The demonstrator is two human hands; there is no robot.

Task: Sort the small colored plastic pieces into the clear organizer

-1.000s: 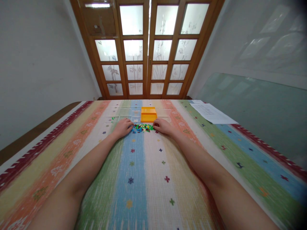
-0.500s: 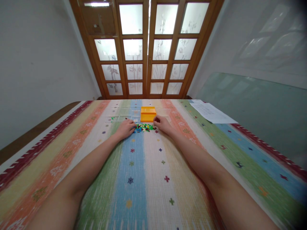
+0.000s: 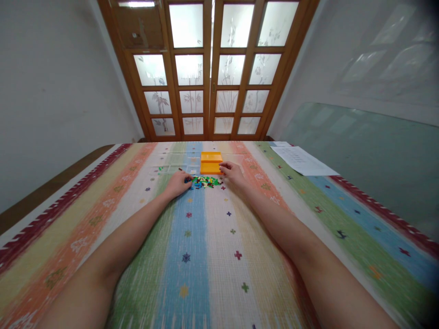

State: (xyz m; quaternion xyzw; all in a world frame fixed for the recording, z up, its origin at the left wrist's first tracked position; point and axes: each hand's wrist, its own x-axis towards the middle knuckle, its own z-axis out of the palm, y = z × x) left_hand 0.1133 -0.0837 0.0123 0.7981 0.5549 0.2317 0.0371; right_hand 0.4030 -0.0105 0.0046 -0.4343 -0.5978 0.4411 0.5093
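Observation:
A heap of tiny plastic pieces (image 3: 206, 183) in green, blue, yellow, white and dark red lies on the striped cloth between my hands. At its left edge is my left hand (image 3: 178, 184), fingers curled around a spot where small blue and dark bits show; whether it grips one is too small to tell. A small dark red piece (image 3: 180, 169) shows just above that hand. My right hand (image 3: 233, 172) is closed, fingertips together at the right front edge of an open orange box (image 3: 211, 171). What those fingertips hold, if anything, cannot be made out.
Left of the orange box lies a clear compartment tray (image 3: 173, 170) with some green pieces in it. Printed paper sheets (image 3: 302, 161) rest on the tablecloth (image 3: 222, 274) at the right. A glass-like panel (image 3: 363, 160) stands beyond the right table edge.
My right hand has lifted slightly from the heap's right end to the box's edge. The left fingers have drawn back a little to the left, baring more of the heap.

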